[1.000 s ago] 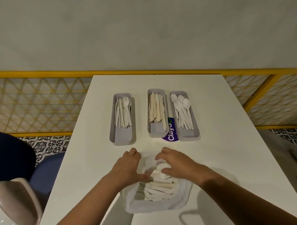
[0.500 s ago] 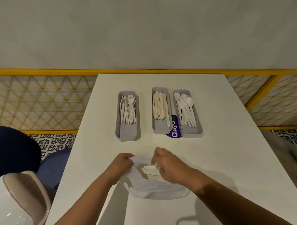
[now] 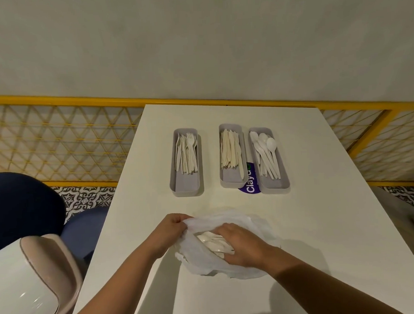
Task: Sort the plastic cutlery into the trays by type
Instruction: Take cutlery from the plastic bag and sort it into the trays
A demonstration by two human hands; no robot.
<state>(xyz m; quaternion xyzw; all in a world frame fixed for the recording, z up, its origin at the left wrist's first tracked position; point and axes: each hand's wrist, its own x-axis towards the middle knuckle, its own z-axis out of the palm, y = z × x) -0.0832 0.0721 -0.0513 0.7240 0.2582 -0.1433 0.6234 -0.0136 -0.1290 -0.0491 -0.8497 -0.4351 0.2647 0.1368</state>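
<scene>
Head view: the left hand [image 3: 172, 232] has its fingers clenched on the left rim of a white plastic bag [image 3: 256, 228] lying on the worktop [image 3: 321, 199]. Just right of them, the right hand [image 3: 243, 247] is inside the bag, fingers grasping a bunch of loose cutlery [image 3: 208, 240]. Well beyond the fingers stand the fork tray [image 3: 187, 183], knife tray [image 3: 230, 179] and spoon tray [image 3: 273, 183].
</scene>
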